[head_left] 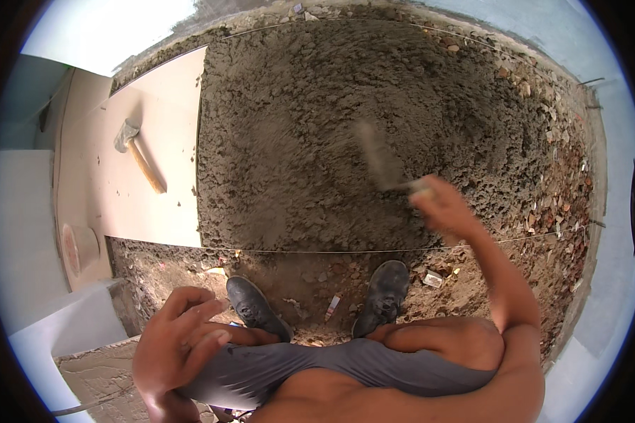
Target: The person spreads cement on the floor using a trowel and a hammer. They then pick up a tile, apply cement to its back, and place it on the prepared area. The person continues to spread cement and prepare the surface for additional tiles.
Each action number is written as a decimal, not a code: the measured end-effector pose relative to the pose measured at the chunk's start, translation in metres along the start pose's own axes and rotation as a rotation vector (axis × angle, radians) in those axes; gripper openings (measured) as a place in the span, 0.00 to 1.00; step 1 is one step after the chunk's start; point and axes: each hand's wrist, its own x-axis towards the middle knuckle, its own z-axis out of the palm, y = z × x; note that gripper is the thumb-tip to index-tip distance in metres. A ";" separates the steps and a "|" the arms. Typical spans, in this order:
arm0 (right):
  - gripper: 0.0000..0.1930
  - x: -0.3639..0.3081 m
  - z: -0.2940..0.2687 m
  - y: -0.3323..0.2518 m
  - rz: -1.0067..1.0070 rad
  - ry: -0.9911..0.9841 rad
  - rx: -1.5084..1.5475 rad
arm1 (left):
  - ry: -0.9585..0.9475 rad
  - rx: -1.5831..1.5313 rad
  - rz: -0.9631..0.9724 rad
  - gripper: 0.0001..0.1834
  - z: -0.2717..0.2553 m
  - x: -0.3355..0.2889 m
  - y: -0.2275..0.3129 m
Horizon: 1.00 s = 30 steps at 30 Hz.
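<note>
My right hand is closed round the handle of a trowel, whose blade is smeared by motion over the wet mortar bed. The mortar is dark grey and rough, spread across the middle of the floor. My left hand hangs above my left knee with its fingers loosely bent and apart, holding nothing. To the left of the mortar lies a large pale tile. On that tile rests a mallet with a grey head and a wooden handle.
A taut string runs along the mortar's near edge, just ahead of my shoes. Broken rubble lines the right side by the wall. At the left stands a whitish round container. A small box lies on the dirt.
</note>
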 end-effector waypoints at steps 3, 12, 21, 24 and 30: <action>0.21 0.013 0.055 -0.008 -0.039 -0.323 0.178 | -0.038 0.086 -0.111 0.19 0.003 0.008 0.004; 0.18 0.019 -0.023 -0.027 0.002 0.085 -0.710 | -0.078 0.141 -0.198 0.17 0.003 0.009 -0.003; 0.18 0.007 0.030 -0.038 -0.299 -0.067 -1.062 | -0.071 0.153 -0.169 0.17 0.001 0.007 -0.011; 0.18 0.042 -0.008 -0.058 -0.078 0.300 -0.811 | -0.065 0.164 -0.121 0.17 -0.001 0.003 -0.015; 0.18 0.035 0.008 -0.032 -0.260 -0.145 -1.088 | -0.070 0.109 -0.166 0.18 -0.006 0.002 -0.018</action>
